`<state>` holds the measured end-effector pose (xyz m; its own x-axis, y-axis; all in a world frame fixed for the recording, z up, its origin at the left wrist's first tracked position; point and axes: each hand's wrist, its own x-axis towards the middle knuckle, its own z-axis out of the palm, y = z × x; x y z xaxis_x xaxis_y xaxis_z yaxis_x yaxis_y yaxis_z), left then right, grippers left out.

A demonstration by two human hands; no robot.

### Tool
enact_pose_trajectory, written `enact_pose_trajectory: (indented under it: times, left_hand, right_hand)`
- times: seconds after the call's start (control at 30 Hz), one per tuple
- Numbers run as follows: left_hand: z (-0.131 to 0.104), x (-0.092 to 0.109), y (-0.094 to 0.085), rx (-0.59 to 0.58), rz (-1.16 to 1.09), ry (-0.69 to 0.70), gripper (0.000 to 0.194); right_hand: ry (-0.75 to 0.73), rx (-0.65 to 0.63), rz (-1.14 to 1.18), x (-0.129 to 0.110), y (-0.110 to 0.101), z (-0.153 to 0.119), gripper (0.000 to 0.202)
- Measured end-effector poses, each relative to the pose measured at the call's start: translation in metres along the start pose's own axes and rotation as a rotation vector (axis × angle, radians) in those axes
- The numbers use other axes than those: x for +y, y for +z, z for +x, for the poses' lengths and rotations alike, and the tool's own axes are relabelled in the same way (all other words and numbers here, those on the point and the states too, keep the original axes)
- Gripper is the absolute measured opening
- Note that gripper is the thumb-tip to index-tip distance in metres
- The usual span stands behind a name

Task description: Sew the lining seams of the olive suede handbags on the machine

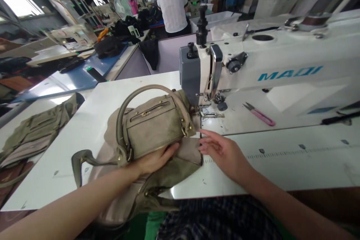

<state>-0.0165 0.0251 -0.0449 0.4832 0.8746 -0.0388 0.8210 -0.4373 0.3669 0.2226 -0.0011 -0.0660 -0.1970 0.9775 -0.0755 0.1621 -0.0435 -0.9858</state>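
Observation:
An olive-green handbag (152,127) with a looped handle and brass zips lies on the white sewing table, its far right side close under the presser foot (206,114) of the sewing machine (281,60). My left hand (154,159) rests across the bag beside the zip, fingers stretched out along it; some fingers are partly hidden. At the bag's right edge is my right hand (222,153). Its index finger points toward the needle area, while the thumb and curled fingers pinch the edge of a bag panel.
Pink-handled thread snips (260,114) lie on the machine bed. Another olive bag (39,127) is at the left. A dark thread cone (95,74) lies at the neighbouring blue-topped table (84,67). A person in a white shirt (172,5) stands beyond, with other machines and bins behind.

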Motion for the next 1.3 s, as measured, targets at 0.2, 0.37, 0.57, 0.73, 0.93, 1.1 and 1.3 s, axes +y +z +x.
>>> enact_pose_trajectory:
  times: [0.2, 0.37, 0.57, 0.73, 0.93, 1.1, 1.3]
  left_hand:
    - [-0.006, 0.009, 0.003, 0.100, -0.020, 0.080, 0.030]
    - [-0.005, 0.017, -0.019, 0.044, 0.007, 0.500, 0.028]
    - [0.016, 0.040, -0.042, 0.136, 0.284, 0.881, 0.031]
    - [0.043, 0.024, -0.046, 0.269, 0.562, 0.516, 0.032]
    - [0.065, 0.005, -0.038, 0.021, 0.435, 0.331, 0.048]
    - [0.075, -0.005, -0.020, -0.156, 0.014, 0.442, 0.073]
    - [0.077, -0.004, -0.010, -0.154, -0.162, 0.412, 0.065]
  right_hand:
    - [0.217, 0.038, 0.228, -0.003, 0.000, 0.011, 0.046]
    - [0.232, 0.055, 0.209, -0.012, -0.003, 0.020, 0.044]
    - [0.216, 0.023, 0.178, -0.020, 0.000, 0.029, 0.033]
    - [0.188, 0.027, 0.125, -0.022, 0.005, 0.031, 0.030]
    - [0.140, 0.110, 0.044, -0.018, 0.002, 0.054, 0.026]
    - [0.130, 0.151, -0.071, -0.016, 0.000, 0.072, 0.021]
    - [0.116, 0.220, -0.178, -0.017, -0.001, 0.070, 0.018]
